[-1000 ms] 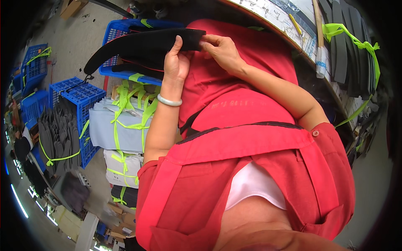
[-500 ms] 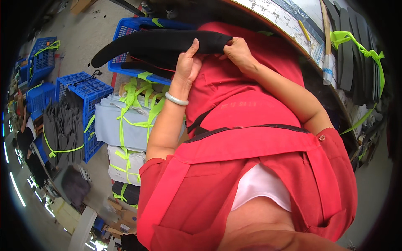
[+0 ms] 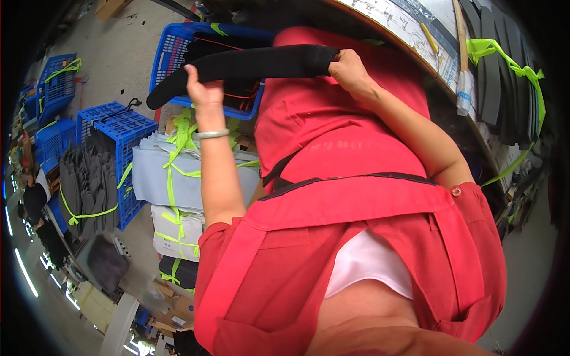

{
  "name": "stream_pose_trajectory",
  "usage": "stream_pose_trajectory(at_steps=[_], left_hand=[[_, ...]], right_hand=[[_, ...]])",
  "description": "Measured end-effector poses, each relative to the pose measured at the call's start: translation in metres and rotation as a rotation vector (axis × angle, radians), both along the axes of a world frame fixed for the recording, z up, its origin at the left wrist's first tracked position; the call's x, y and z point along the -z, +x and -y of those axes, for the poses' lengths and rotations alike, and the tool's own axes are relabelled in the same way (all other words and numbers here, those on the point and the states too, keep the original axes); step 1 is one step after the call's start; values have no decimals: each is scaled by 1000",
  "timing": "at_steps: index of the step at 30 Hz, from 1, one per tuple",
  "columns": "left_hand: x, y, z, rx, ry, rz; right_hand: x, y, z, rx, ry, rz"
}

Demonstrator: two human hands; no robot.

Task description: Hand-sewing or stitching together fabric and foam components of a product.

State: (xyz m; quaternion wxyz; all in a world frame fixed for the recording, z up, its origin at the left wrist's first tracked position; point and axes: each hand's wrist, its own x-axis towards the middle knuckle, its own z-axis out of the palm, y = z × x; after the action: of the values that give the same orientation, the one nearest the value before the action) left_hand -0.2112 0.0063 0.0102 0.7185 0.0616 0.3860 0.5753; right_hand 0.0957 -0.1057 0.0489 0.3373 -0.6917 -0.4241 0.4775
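Observation:
A long black fabric strip (image 3: 255,63) with a curved, tapering left end is stretched across in front of me. My right hand (image 3: 352,70) pinches its right end, where the cloth has a ribbed or mesh-like texture. Toward the curved end, my left hand (image 3: 205,90) holds the lower edge, its thumb on the near face and the fingers partly hidden behind the strip. Beneath and behind the strip stands a blue plastic basket (image 3: 159,77) with more black pieces and red edging in it. My lap is covered by a red apron (image 3: 332,113).
Bundles of pale blue sheets (image 3: 157,172) tied with lime-green strips stand at my left. Beyond them is a blue crate (image 3: 133,142) beside tied grey pieces (image 3: 89,184). On my right, a worktable (image 3: 409,35) carries a brush-like wooden-handled tool (image 3: 464,89) and bundled dark strips (image 3: 504,77).
My left hand has slid left along the strip toward its curved end. My right hand has shifted slightly right, and the strip lies straighter, showing its textured right end.

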Motion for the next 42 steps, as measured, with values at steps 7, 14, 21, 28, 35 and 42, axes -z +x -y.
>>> stream_pose_trajectory(at_steps=[7, 14, 21, 28, 35, 42], left_hand=[[19, -28, -13, -169, -108, -28], [29, -31, -19, -146, -83, -55], [47, -26, -29, -51, -131, 43], [35, -15, -19, -11, -110, 38], [-26, 88, 73, 447, 62, -16], [-40, 90, 65, 531, 135, -43]], right_hand=[[-64, -15, 12, -50, 150, -288], [-75, -14, 24, -177, 158, -238], [-91, -12, 26, -241, 250, -206], [-68, -16, 20, -236, 229, -31], [-72, -6, -12, -616, 12, 87], [-60, -15, -36, -477, -58, -46]])
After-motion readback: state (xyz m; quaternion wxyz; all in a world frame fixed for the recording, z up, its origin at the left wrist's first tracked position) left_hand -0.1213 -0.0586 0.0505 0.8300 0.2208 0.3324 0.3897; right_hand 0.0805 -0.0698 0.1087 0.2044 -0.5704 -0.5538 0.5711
